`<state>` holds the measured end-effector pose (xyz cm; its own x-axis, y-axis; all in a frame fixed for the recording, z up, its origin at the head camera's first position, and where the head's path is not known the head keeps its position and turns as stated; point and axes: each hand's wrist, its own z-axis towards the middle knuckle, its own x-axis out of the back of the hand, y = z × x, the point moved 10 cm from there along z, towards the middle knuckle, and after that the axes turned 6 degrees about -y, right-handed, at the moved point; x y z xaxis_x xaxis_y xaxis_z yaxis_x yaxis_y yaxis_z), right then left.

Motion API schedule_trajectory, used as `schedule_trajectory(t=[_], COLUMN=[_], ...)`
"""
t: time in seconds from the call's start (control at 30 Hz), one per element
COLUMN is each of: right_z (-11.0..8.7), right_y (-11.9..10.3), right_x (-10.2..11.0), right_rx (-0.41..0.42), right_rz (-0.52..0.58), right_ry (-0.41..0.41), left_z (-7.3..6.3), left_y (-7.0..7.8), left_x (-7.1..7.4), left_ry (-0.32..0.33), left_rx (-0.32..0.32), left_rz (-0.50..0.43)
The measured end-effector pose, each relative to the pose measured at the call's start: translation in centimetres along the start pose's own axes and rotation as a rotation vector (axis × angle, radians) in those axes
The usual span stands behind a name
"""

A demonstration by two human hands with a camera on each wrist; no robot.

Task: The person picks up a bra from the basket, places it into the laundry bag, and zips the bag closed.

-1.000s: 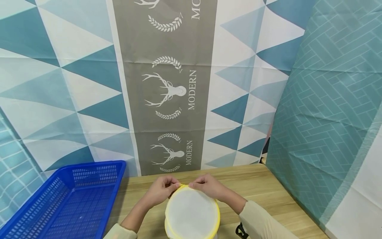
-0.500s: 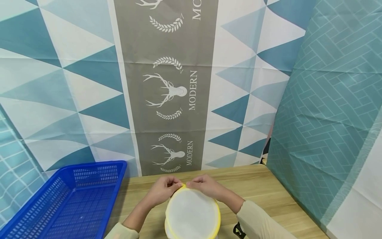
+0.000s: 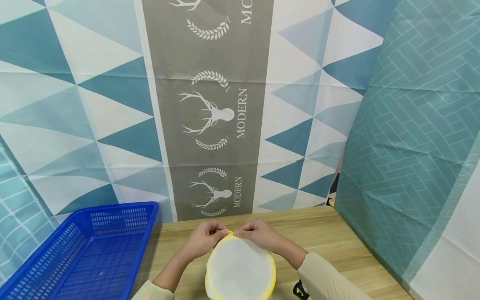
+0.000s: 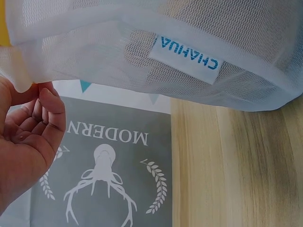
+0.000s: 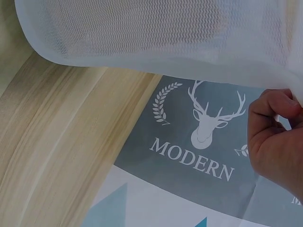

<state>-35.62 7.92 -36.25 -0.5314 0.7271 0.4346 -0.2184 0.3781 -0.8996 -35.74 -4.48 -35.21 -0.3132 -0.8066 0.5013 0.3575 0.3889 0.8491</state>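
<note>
A round white mesh laundry bag (image 3: pixel 240 268) with a yellow zipped rim is held up above the table's near part. My left hand (image 3: pixel 204 239) pinches the far edge of the rim with thumb and fingers. Close beside it, my right hand (image 3: pixel 260 235) pinches the same edge, with a short yellow piece showing between the thumbs. In the left wrist view, a white label (image 4: pixel 187 60) with blue letters hangs on the mesh side. The right wrist view shows the bag's pale underside edge (image 5: pixel 142 68); the right fingertips are partly cut off there.
A blue perforated plastic basket (image 3: pixel 101 258) stands on the left. The wooden table (image 3: pixel 307 225) reaches back to a patterned cloth backdrop (image 3: pixel 210 150). A teal cloth (image 3: pixel 408 137) hangs on the right. A small black object (image 3: pixel 300 289) shows beside the right sleeve.
My right thumb has slid slightly left along the rim, closer to the left thumb. Both hands keep their pinch, and the bag stays almost in place.
</note>
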Motion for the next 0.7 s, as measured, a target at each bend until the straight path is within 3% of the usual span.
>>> schedule_trajectory(t=[0.7], right_z=[-0.29], right_y=[-0.02], right_x=[0.21], right_rx=[0.017], right_rz=[-0.017], right_ry=[0.029], left_z=[-0.02], left_y=[-0.14], left_x=[-0.23], left_ry=[-0.006], left_rx=[-0.015], left_rz=[-0.006])
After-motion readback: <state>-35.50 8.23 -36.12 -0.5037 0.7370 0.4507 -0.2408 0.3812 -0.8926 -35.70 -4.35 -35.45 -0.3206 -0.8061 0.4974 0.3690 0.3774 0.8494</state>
